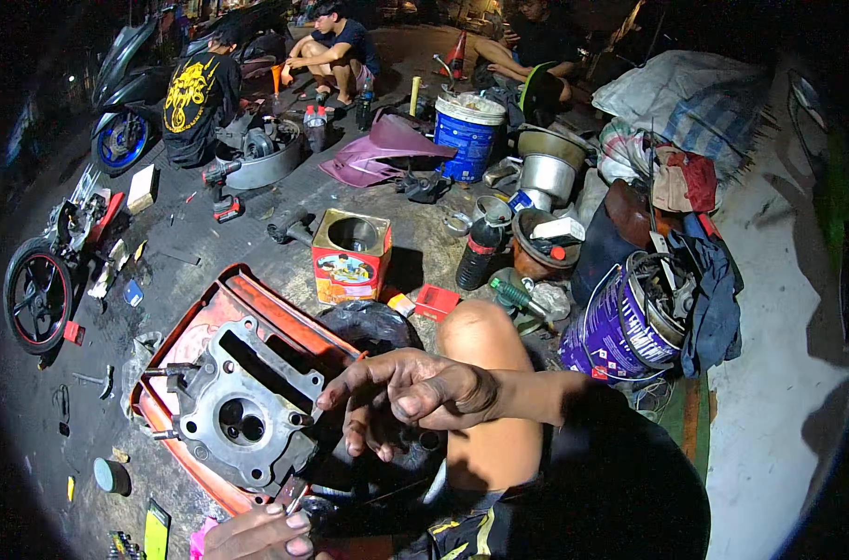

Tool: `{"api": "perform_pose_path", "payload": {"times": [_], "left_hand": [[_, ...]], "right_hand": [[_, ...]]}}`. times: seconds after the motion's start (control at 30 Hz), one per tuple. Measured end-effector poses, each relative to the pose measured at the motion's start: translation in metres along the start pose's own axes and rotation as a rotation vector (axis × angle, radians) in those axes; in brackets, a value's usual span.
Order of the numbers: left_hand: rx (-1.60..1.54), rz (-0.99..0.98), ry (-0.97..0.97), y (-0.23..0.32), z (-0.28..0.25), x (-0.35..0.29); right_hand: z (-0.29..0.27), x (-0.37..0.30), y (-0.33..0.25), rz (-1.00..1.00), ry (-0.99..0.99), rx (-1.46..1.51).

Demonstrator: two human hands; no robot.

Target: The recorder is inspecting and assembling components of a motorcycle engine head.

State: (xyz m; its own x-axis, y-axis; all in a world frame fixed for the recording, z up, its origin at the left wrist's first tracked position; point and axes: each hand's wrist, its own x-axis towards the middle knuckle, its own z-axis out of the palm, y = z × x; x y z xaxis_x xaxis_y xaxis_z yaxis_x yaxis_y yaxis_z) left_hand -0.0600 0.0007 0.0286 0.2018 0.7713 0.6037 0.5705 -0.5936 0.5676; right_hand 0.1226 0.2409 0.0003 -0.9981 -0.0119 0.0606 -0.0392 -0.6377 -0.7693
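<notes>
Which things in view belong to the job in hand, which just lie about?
Likely in the job:
metal engine part, right hand and left hand near it
red tray under it

Apparently lying about:
power drill
blue bucket
purple panel
purple bucket

Motorcycle repair workshop, improvised, laid out on the ground. Landmark: one red-sided square tin [343,276].
In front of tin: bare metal cylinder head [205,411], on an orange-red tray [184,469].
Left of tin: black wheel with red rim stripe [37,299].
Behind tin, to left: cordless drill [223,191], lying on stained ground [177,297]; farther off, motorcycle with blue front wheel [119,142], one person [201,112] low beside it.
Behind tin, to right: pinkish-purple body panel [378,154].
Right of tin: purple bucket [606,325], filled with dark parts.
</notes>
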Motion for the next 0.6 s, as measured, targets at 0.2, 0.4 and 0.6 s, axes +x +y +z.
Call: {"api": "perform_pose_path", "payload": {"times": [0.2, 0.4, 0.6], "left_hand": [[0.064, 0.018, 0.21, 0.005, 0.021, 0.013], [0.105, 0.072, 0.354, -0.005, 0.036, 0.024], [0.075, 0.063, 0.308, -0.015, 0.037, 0.031]], "right_hand": [[-0.011, -0.005, 0.0, 0.009, -0.063, 0.047], [-0.012, -0.008, -0.012, -0.003, 0.01, -0.026], [-0.013, -0.011, -0.011, -0.051, 0.049, -0.047]]}}
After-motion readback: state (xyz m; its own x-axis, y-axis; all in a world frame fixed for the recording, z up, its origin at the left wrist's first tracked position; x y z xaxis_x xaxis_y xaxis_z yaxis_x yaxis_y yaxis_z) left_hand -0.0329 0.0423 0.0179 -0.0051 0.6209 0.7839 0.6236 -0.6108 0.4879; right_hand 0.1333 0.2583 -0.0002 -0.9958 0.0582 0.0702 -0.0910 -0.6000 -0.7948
